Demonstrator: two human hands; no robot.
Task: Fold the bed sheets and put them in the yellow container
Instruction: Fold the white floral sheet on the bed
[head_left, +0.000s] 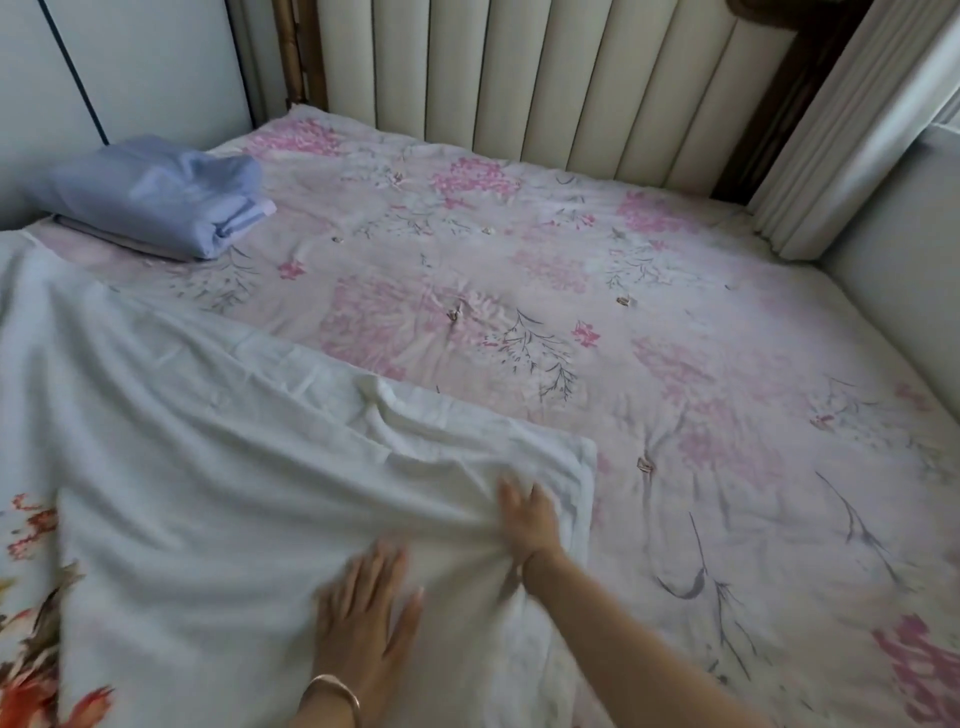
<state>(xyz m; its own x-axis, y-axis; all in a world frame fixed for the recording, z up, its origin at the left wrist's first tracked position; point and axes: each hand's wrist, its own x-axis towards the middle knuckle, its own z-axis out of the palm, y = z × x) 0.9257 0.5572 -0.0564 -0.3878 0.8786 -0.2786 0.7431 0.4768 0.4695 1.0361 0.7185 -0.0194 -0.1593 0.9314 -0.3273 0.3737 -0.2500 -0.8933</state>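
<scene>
Head view: a white bed sheet (234, 467) is spread over the lower left of the frame, laid on a bed (675, 364) that is covered in pale fabric printed with pink flowers. One corner of the sheet is found just right of lower centre. A red and orange flower print is visible at the lower left edge, beneath the white layer.

The left hand (369, 618) is laid flat on the sheet at bottom centre, with fingers straight and slightly spread and nothing grasped. A thin bracelet (335, 691) is worn on its wrist. The right hand (527, 519) is placed on the sheet just above and to the right, near the sheet's right edge. Its fingers are stretched out and pressed down, released rather than clenched. The cloth is drawn into creases running out from under its palm.

A folded blue sheet (156, 192) is stacked on a folded pale pink one (98, 231) in the upper left, well apart from both hands. A padded cream headboard (545, 78) is seen along the top, and a pleated curtain (857, 119) in the upper right.
</scene>
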